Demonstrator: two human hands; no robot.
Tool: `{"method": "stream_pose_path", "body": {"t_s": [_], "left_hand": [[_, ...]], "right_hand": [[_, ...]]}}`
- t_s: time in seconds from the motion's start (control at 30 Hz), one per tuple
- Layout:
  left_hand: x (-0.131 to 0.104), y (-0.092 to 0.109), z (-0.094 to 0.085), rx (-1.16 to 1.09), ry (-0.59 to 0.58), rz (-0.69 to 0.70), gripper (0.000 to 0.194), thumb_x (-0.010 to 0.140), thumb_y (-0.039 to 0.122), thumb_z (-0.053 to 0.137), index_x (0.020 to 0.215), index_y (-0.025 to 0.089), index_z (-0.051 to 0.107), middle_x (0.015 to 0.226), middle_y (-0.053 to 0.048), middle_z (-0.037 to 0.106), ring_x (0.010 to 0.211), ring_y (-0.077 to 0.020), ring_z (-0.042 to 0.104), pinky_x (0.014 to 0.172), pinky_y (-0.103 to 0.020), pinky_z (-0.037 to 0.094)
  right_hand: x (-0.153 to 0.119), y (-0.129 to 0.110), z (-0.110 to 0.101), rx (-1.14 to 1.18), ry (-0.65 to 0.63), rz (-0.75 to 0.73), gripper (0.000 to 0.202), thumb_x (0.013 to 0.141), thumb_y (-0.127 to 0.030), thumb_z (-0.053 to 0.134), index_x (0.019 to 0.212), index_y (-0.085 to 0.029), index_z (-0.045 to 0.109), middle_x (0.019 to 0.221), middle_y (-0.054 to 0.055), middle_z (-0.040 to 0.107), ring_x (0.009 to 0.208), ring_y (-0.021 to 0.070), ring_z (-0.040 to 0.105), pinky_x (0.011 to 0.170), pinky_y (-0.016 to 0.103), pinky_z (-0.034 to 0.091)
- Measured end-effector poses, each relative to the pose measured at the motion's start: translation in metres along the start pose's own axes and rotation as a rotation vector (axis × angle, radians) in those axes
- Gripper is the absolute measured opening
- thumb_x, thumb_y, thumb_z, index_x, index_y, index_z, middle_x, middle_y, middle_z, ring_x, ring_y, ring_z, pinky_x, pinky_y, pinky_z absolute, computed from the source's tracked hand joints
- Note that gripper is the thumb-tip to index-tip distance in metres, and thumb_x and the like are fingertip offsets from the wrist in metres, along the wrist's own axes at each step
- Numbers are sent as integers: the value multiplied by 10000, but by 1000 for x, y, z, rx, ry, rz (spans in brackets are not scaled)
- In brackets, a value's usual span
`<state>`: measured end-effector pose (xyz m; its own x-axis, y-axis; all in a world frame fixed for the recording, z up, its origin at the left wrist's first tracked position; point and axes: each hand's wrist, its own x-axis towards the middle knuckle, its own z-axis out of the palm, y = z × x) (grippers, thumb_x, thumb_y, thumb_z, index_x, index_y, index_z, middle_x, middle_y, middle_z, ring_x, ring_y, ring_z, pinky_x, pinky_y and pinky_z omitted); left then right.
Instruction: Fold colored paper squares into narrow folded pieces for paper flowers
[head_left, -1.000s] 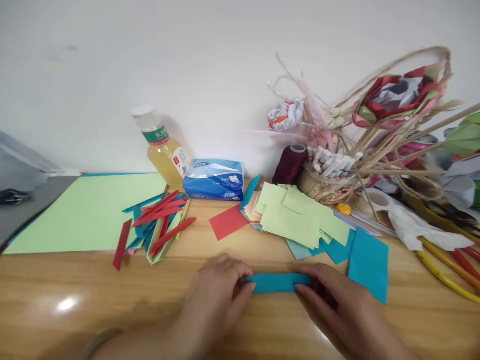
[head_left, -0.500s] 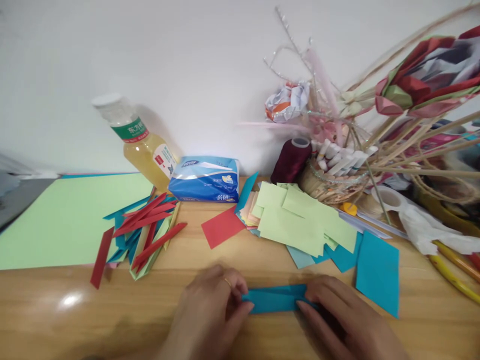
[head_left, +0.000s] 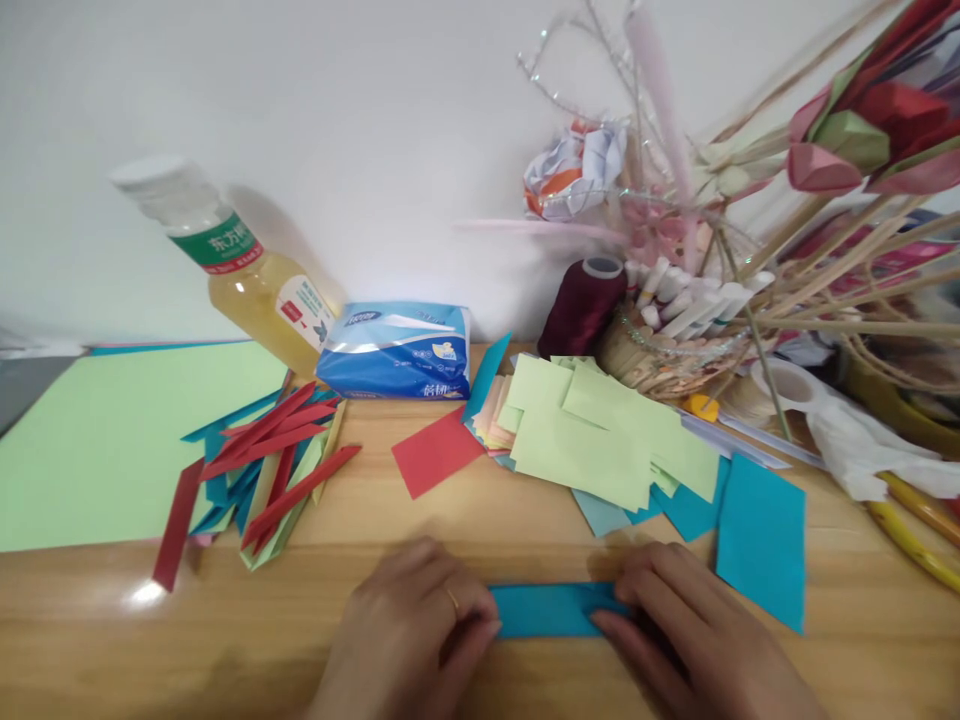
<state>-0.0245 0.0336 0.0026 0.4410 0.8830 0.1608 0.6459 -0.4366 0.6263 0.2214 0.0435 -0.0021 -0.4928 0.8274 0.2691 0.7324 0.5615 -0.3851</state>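
A folded strip of blue paper (head_left: 544,611) lies lengthwise between my hands, low over the wooden table. My left hand (head_left: 420,630) pinches its left end between thumb and fingers. At the right end, my right hand (head_left: 690,620) grips the paper, thumb in front and fingers curled behind. Beyond my right hand rests a flat blue paper sheet (head_left: 761,545). Light green paper pieces (head_left: 577,440) are piled behind the strip, with a red paper piece (head_left: 437,452) to their left. Both ends of the held strip are partly hidden by my fingers.
Folded red, blue and green strips (head_left: 277,460) are heaped at the left, beside large green sheets (head_left: 112,450). A drink bottle (head_left: 247,290) and a tissue pack (head_left: 397,350) stand by the wall. At right are a thread spool (head_left: 581,305) and a basket (head_left: 660,350) of markers and paper flowers.
The fold of the blue strip now looks flatter, with its upper edge straighter. Both hands keep their hold on its ends. The view has shifted slightly.
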Motion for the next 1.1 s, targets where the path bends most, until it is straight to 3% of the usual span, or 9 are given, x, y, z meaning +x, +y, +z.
{"method": "stream_pose_path", "body": {"t_s": [0.83,1.1], "left_hand": [[2,-2,-3,107,5,66,118,855,162,511,787,218,590,680,25,641,624,-135,597,546,-216,461],[1,-2,1,112,30,85,107,840,133,517,797,222,558,690,38,637,609,-136,581,540,-225,452]], "right_hand": [[5,4,-4,-21,-86,23,283,919,-347,442,676,-230,528,701,26,583,642,152,595,546,248,497],[2,9,-4,-156,-154,27,262,902,-429,445,721,-246,496,719,20,576,594,149,595,416,227,463]]}}
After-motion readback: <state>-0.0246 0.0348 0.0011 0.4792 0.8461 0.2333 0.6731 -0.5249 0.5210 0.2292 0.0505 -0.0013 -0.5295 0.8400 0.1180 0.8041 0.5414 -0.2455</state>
